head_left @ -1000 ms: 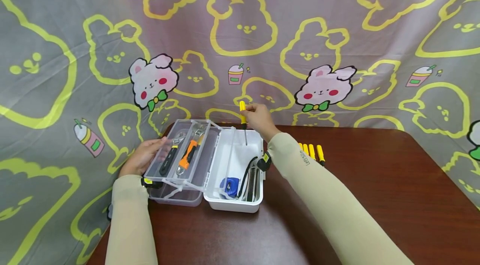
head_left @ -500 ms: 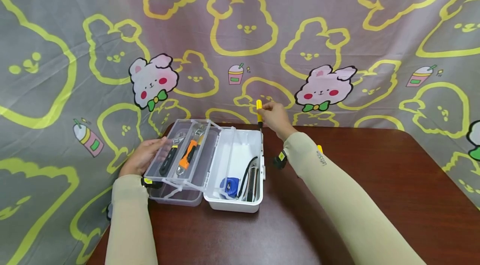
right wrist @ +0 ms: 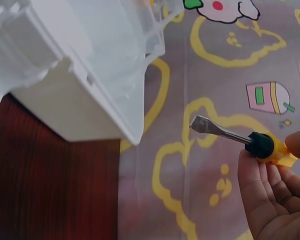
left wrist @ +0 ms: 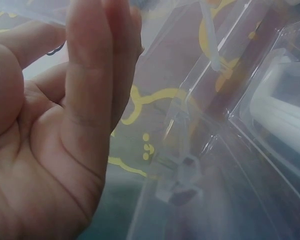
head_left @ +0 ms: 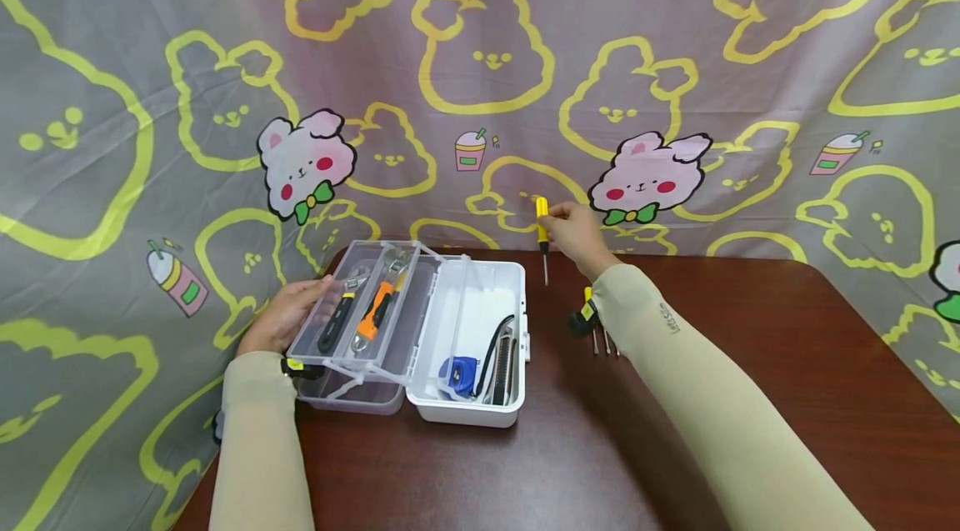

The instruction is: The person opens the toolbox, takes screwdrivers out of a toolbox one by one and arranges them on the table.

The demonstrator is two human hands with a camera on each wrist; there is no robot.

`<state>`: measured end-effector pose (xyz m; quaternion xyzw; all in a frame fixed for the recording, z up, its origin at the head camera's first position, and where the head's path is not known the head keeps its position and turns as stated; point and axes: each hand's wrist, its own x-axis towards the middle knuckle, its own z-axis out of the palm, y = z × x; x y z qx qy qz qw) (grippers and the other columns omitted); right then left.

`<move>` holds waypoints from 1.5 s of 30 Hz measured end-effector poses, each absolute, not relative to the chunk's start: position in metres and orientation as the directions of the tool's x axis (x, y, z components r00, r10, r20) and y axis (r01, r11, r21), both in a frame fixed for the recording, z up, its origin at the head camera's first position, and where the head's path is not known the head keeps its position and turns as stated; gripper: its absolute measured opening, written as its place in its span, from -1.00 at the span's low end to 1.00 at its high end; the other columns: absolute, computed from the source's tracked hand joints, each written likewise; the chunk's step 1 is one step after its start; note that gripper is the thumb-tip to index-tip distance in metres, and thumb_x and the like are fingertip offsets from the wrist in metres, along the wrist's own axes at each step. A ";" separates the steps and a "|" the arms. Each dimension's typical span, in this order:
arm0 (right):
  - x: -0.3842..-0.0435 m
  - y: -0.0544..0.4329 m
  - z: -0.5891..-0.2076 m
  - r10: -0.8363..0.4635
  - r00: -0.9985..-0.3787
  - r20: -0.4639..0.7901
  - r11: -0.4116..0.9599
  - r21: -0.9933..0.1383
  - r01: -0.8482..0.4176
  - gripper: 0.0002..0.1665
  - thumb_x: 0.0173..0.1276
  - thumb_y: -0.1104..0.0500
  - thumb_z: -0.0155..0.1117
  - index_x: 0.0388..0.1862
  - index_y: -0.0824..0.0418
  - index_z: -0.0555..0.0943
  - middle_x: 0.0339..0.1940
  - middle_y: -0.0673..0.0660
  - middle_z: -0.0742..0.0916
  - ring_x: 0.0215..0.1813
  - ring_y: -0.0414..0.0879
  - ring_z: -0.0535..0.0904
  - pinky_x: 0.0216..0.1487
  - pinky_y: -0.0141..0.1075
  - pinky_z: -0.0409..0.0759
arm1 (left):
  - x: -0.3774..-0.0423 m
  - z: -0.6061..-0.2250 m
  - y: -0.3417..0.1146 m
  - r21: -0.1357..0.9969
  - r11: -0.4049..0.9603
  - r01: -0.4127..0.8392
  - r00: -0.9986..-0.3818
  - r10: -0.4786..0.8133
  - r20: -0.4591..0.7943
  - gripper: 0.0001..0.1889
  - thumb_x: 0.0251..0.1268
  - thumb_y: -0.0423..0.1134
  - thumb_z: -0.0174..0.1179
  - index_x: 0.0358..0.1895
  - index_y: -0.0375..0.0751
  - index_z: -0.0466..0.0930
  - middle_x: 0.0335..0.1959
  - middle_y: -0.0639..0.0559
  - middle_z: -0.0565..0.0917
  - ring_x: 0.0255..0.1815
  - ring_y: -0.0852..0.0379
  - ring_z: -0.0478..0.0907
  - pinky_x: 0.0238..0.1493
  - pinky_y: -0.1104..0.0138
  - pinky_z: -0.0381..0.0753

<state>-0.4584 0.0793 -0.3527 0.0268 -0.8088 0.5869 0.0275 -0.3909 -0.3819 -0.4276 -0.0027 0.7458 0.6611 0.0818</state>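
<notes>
My right hand (head_left: 581, 235) pinches the yellow handle of a flat-head screwdriver (head_left: 543, 222), held upright with its tip down, just right of the toolbox. In the right wrist view its black collar and flat metal tip (right wrist: 202, 124) show clearly. My left hand (head_left: 288, 314) lies with mostly straight fingers against the left side of the clear upper tray (head_left: 311, 343), fingertips showing through the plastic. That tray holds a black-handled adjustable wrench (head_left: 337, 323) and an orange-handled tool (head_left: 375, 310). The white toolbox (head_left: 468, 414) stands open, with a blue tape measure (head_left: 461, 374) inside.
More tools with dark, narrow bodies (head_left: 502, 368) lie beside the tape measure. Several screwdrivers (head_left: 597, 343) rest on the brown table (head_left: 750, 348), partly behind my right sleeve. A patterned curtain (head_left: 480, 14) stands close behind the table's back edge.
My right hand has moved right with the screwdriver, from over the white box to beyond its right wall. My left hand and the toolbox have stayed in place.
</notes>
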 end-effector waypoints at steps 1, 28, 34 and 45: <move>-0.458 0.082 -0.353 -0.009 -0.997 0.078 0.317 -0.946 -0.076 -0.63 0.43 0.12 0.23 0.05 0.37 0.53 -0.06 0.26 0.63 -0.17 0.05 0.56 -0.10 -0.13 0.64 | -0.391 -0.428 -0.381 0.986 0.124 -0.114 -0.987 0.101 -0.127 -0.53 0.37 0.14 0.12 0.06 -0.19 0.60 -0.24 0.05 0.62 -0.28 0.22 0.59 -0.25 0.36 0.64; -0.452 0.159 -0.367 0.017 -0.998 0.066 0.414 -0.909 -0.053 -0.56 0.49 0.08 0.15 0.13 0.41 0.48 -0.12 0.29 0.59 -0.24 0.09 0.55 -0.09 -0.08 0.64 | -0.392 -0.426 -0.376 0.981 0.165 -0.097 -0.986 0.117 -0.118 -0.37 0.40 0.15 0.08 0.22 -0.38 0.47 -0.21 0.08 0.61 -0.22 0.23 0.58 -0.21 0.35 0.62; -0.448 0.171 -0.373 0.030 -0.998 0.047 0.442 -0.896 -0.029 -0.52 0.51 0.04 0.12 0.17 0.41 0.43 -0.04 0.30 0.55 -0.11 0.16 0.53 -0.05 -0.08 0.63 | -0.392 -0.427 -0.375 0.982 0.169 -0.085 -0.988 0.112 -0.105 -0.42 0.41 0.14 0.08 0.17 -0.34 0.53 -0.23 0.08 0.61 -0.24 0.23 0.58 -0.23 0.35 0.63; -0.444 0.186 -0.377 0.056 -0.998 0.033 0.480 -0.877 -0.002 -0.51 0.51 0.03 0.12 0.18 0.40 0.45 -0.04 0.30 0.58 -0.13 0.07 0.54 -0.25 -0.28 0.66 | -0.392 -0.428 -0.378 0.971 0.215 -0.102 -0.988 0.089 -0.123 -0.24 0.38 0.20 0.05 0.32 -0.46 0.35 -0.18 0.05 0.59 -0.21 0.21 0.57 -0.19 0.34 0.63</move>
